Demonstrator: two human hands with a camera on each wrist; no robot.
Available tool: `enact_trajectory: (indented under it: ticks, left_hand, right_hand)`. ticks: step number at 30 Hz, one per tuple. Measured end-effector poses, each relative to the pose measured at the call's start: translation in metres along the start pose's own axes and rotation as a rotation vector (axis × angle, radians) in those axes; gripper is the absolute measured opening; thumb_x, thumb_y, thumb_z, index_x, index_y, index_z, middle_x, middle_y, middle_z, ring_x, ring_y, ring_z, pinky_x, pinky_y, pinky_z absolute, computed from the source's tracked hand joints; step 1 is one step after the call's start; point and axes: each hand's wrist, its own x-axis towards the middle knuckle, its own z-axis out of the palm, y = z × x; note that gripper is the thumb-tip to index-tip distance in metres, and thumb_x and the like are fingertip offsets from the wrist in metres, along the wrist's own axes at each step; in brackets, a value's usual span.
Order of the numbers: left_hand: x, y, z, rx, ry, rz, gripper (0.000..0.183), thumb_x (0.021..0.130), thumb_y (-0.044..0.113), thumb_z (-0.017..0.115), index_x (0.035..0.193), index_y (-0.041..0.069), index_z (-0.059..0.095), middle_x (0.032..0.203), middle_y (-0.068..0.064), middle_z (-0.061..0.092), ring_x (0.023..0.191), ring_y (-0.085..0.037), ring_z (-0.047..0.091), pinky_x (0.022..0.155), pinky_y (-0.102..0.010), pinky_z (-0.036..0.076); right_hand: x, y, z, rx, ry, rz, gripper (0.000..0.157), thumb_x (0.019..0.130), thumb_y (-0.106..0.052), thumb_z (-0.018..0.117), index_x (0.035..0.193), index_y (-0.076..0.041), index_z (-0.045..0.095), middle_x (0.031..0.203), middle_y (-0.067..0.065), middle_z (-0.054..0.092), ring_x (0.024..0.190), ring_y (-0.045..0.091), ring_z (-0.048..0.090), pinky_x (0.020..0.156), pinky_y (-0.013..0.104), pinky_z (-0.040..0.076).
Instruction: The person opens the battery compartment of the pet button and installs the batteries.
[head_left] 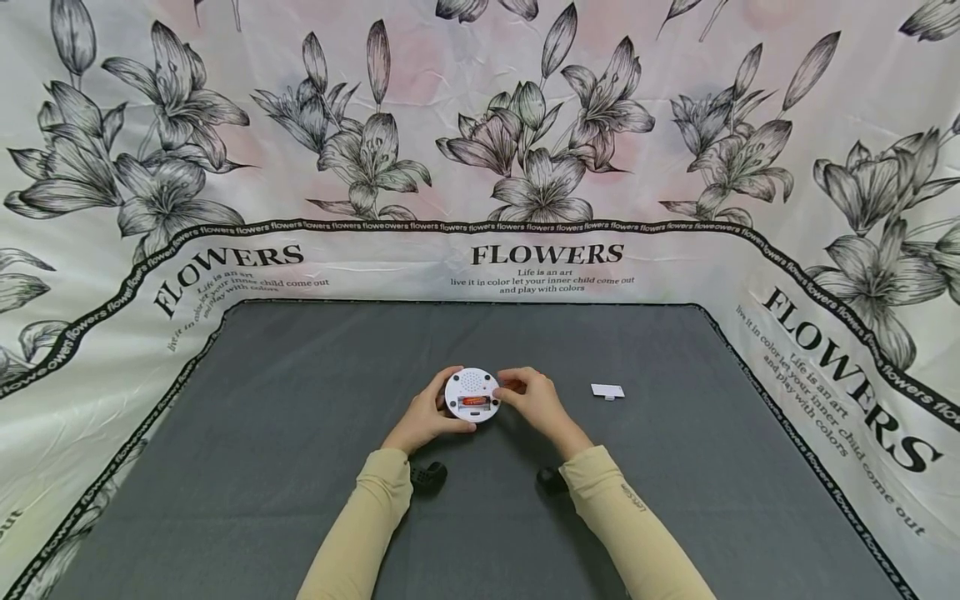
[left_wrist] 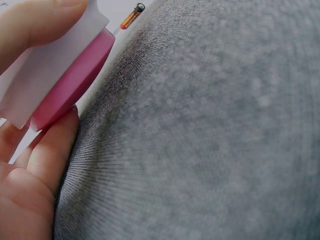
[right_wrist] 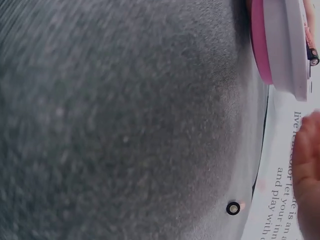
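Observation:
My left hand (head_left: pixel 433 410) holds a round white device (head_left: pixel 459 385), its thumb and fingers on opposite edges. In the left wrist view, the device has a white body and a pink lower part (left_wrist: pixel 80 82). The underside faces up, with small holes and an uncovered battery compartment (head_left: pixel 486 408). An orange-red battery (head_left: pixel 474 401) lies in it. My right hand (head_left: pixel 542 406) is at the device's right edge, its thumb tip by the compartment. Another battery (right_wrist: pixel 233 208) appears low near the cloth in both wrist views; it is not visible in the head view.
A small white battery cover (head_left: pixel 607 391) with a tab lies to the right on the grey cloth (head_left: pixel 315 500). Black wrist-worn parts (head_left: pixel 429 478) sit under both wrists. A flower-printed fabric (head_left: pixel 547 267) surrounds the grey surface at the back and sides.

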Motion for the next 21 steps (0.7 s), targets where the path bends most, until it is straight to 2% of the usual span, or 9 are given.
enact_trajectory:
  ticks: [3,5,13,21]
  left_hand:
    - [-0.0001,0.0006,0.0000,0.000,0.004,-0.003,0.094,0.066,-0.002,0.082,0.142,0.019,0.031,0.128,-0.012,0.048,0.110,-0.025,0.054,0.084,-0.032,0.048]
    - [-0.0004,0.0013,0.0002,-0.001,0.005,-0.005,0.094,0.067,-0.002,0.082,0.143,0.018,0.031,0.130,-0.013,0.047,0.111,-0.026,0.053,0.085,-0.032,0.048]
    - [-0.0009,0.0036,0.0012,-0.009,-0.005,-0.006,0.093,0.068,-0.003,0.081,0.143,0.017,0.030,0.130,-0.014,0.047,0.110,-0.027,0.053,0.086,-0.038,0.047]
    - [-0.0011,0.0017,0.0006,-0.024,-0.014,-0.001,0.092,0.067,-0.005,0.081,0.142,0.018,0.033,0.128,-0.011,0.049,0.109,-0.022,0.054,0.085,-0.037,0.047]
  right_hand:
    - [0.0015,0.0013,0.0010,0.038,-0.031,0.102,0.038,0.080,-0.017,0.074,0.112,0.003,0.064,0.098,0.009,0.065,0.085,0.020,0.061,0.072,0.034,0.050]
    - [0.0025,0.0013,0.0015,0.065,-0.059,0.139,0.039,0.081,-0.018,0.074,0.112,0.003,0.064,0.101,0.011,0.066,0.088,0.021,0.061,0.072,0.034,0.050]
    - [0.0028,-0.0004,0.0025,0.149,-0.110,0.194,0.034,0.079,-0.013,0.075,0.108,0.002,0.065,0.088,0.005,0.065,0.079,0.016,0.059,0.067,0.029,0.048]
    - [0.0059,-0.0023,0.0011,0.235,-0.141,0.262,0.037,0.075,-0.007,0.078,0.106,0.009,0.063,0.084,0.009,0.064,0.074,0.015,0.058,0.067,0.028,0.050]
